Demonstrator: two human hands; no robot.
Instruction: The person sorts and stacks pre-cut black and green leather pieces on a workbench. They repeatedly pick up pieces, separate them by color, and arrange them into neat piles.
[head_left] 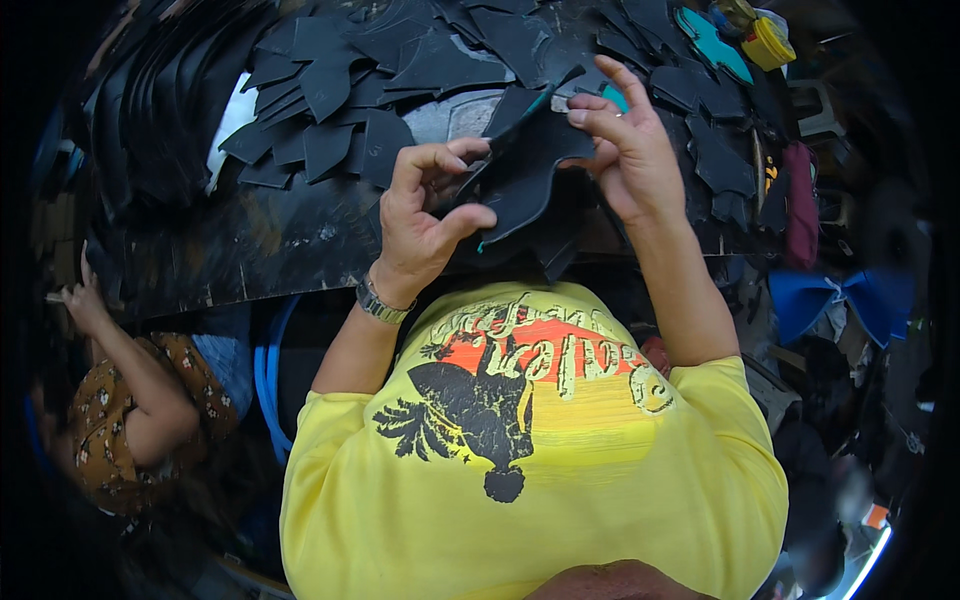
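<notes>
My left hand (pixel 432 205), with a metal watch at the wrist, grips the left edge of a thin, flexible black cut-out piece (pixel 528 175) between thumb and fingers. This piece is curved and bent, with a teal line along its upper edge. On its other side my right hand (pixel 625 140) pinches it near the top, the index finger raised. Some of the right fingertips are hidden behind the piece. Both hands hold it above the front edge of the dark worktable (pixel 290 235).
Piles of flat black cut-outs (pixel 325 80) cover the table's far part, with a curved stack (pixel 160 100) at the left. A teal piece (pixel 715 45) and a yellow container (pixel 768 42) sit far right. Maroon cloth (pixel 801 205) hangs right. Another person's arm (pixel 150 390) is at the left.
</notes>
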